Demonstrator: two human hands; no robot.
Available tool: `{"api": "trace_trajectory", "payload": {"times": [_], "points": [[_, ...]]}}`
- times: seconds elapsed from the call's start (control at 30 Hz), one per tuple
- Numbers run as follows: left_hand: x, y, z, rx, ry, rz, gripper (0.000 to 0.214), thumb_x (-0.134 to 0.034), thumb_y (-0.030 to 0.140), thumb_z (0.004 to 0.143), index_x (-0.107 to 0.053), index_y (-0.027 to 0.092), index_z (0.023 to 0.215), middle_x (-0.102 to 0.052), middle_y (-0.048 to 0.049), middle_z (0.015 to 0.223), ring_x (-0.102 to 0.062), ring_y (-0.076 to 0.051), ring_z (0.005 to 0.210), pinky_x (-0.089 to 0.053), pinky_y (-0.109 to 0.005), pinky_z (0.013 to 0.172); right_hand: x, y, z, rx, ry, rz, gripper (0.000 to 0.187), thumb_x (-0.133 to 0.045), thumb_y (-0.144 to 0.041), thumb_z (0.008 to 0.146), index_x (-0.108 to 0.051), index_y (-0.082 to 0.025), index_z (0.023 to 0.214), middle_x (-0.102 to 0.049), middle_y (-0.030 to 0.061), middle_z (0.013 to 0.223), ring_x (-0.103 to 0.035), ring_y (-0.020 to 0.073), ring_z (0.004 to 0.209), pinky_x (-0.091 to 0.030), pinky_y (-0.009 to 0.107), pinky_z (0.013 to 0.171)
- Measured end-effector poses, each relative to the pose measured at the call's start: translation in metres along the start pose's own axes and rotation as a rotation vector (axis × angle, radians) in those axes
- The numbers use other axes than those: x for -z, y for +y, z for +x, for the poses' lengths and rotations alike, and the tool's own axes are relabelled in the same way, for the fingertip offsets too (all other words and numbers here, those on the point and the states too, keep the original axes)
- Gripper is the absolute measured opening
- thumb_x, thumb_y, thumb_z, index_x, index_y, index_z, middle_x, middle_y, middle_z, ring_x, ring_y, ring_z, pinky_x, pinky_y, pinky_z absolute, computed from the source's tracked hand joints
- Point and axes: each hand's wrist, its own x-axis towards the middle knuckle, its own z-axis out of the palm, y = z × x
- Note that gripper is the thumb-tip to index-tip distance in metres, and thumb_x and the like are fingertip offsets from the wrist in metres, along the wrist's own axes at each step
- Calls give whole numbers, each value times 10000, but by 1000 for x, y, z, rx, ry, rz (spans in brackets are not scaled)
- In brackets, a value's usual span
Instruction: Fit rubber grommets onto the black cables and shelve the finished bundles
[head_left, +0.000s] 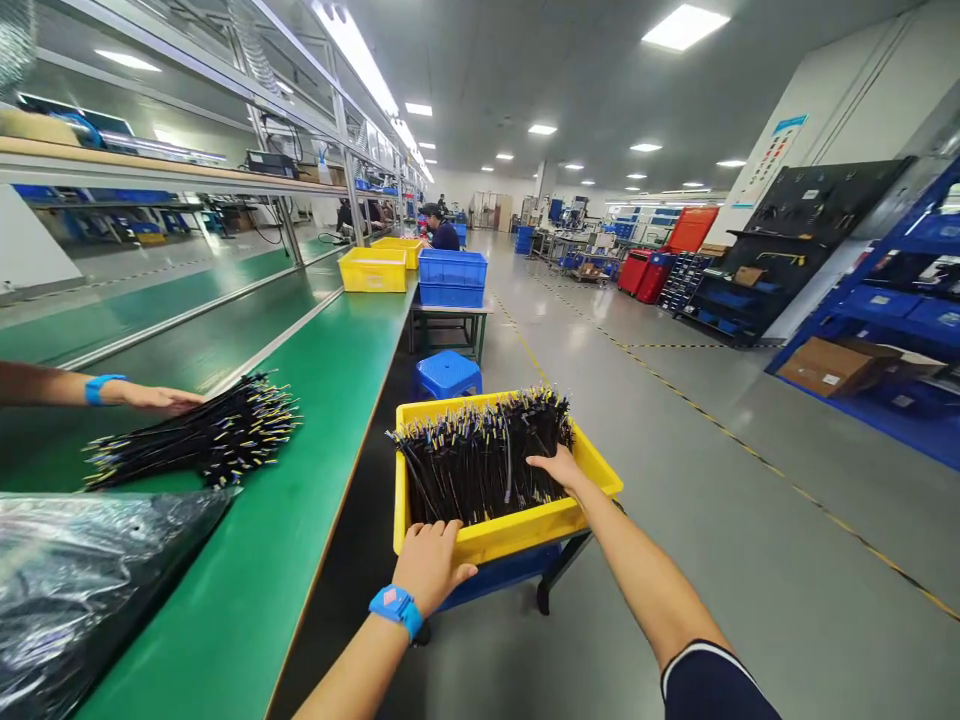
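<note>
Cables (454, 475), thin, black, pale-tipped, fill a yellow plastic bin (517, 533) at the frame's lower centre; the left hand (429, 565) clasps its rim; the right hand's (562, 470) grip, among the cables, I can't make out.

I'm on a factory assembly floor: long green workbench (330, 400), black tool board (817, 210), hazard-striped floor tape (761, 459), stacked blue bins (452, 270).

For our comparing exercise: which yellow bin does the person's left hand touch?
The nearest bin, packed with black cables; the other yellow bins stand on the green bench.
</note>
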Motion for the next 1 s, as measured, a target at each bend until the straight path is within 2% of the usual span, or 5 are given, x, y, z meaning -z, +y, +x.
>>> {"api": "trace_trajectory", "payload": {"times": [0.23, 0.33, 0.53, 0.73, 1.0], "points": [[5, 2, -3, 13, -79, 74, 597, -703, 424, 867, -557, 172, 1388, -683, -155, 1272, -643, -341, 1170, -458, -474, 1008, 25, 12, 9, -76, -64, -375, 593, -825, -680, 678, -779, -153, 947, -789, 198, 979, -748, 344, 1010, -565, 445, 929], [7, 4, -4, 12, -89, 93, 587, -695, 408, 871, -548, 175, 1389, -677, -154, 1274, -640, -341, 1159, -457, -471, 991, 47, 6, -4, -34, 22, -497, 821, -797, -757, 646, -733, -123, 1163, -739, 259, 1161, -685, 424, 1140, -517, 536, 998], [8, 8, -6, 19, -85, 120, 598, -714, 365, 862, -541, 153, 1393, -666, -172, 1270, -630, -362, 1157, -458, -488, 984, 33, -18, -9, 428, 302, -779, 972, -664, -712, 842, -325, -236, 1619, -184, 176, 1727, -162, 396, 1584, -195, 626, 1233], [7, 7, -9, 13, -78, 128, 582, -756, 386, 848, -567, 157, 1349, -666, -160, 1239, -632, -354, 1141, -474, -486, 976, -12, -29, 27, 606, 251, -908, 586, -514, -600, 985, -569, -296, 1483, -525, 119, 1563, -331, 358, 1512, -246, 565, 1210], [-3, 8, -14, 1, -33, 39, 674, -852, 482, 756, -595, 150, 1283, -665, -161, 1229, -622, -356, 1130, -482, -506, 1002, -7, -10, 19, 684, 196, -866, 554, -437, -527, 997, -621, -225, 1423, -582, 161, 1500, -393, 399, 1463, -304, 615, 1159]]}}
